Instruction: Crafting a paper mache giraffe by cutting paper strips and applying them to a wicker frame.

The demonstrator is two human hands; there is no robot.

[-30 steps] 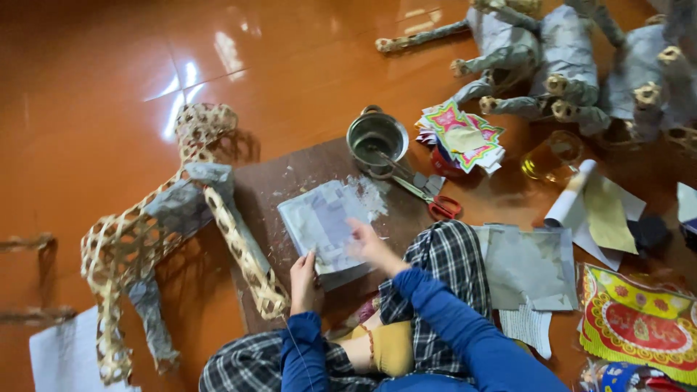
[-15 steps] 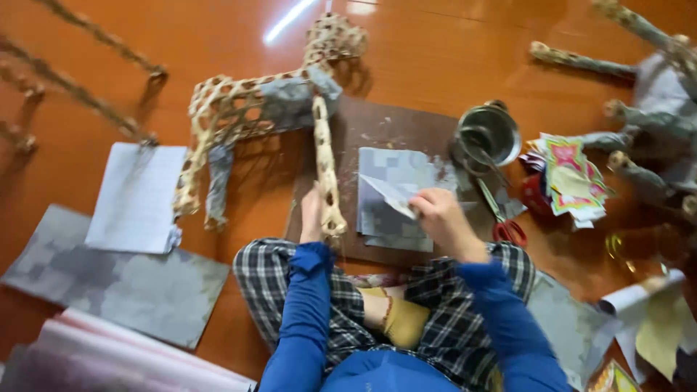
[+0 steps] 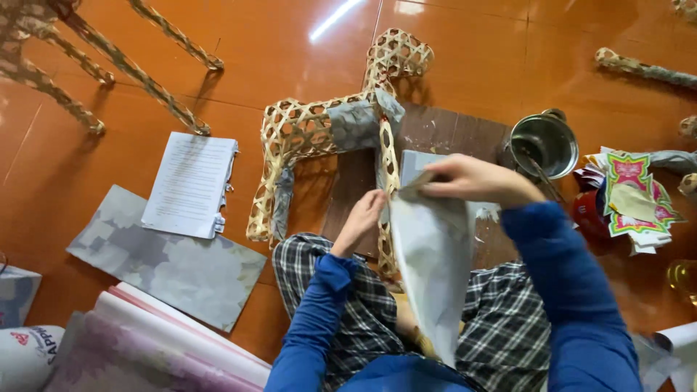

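A grey sheet of paper (image 3: 430, 268) hangs at the middle of the view, lifted off the board and drooping toward the person's lap. The right hand (image 3: 472, 180) pinches its top edge, fingers closed on the paper, at about one o'clock from the sheet's middle. The left hand (image 3: 363, 216) sits at nine o'clock from that top edge, fingers curled down against the leg of a woven bamboo animal frame (image 3: 319, 131); I cannot tell whether it grips the leg or only rests there.

The frame lies on its side, its body stretching to ten o'clock from the left hand, with grey paper already stuck over part of its back. Under the hands lies a dark wooden board (image 3: 450, 138) with a flat stack of grey paper (image 3: 414, 165) on it. At two o'clock from the right hand stands a metal pot (image 3: 544, 144), and beyond it, at three o'clock, a pile of bright patterned paper (image 3: 632, 199). Out at nine o'clock lies a white printed booklet (image 3: 190, 185), with a large grey sheet (image 3: 167, 265) just below it.
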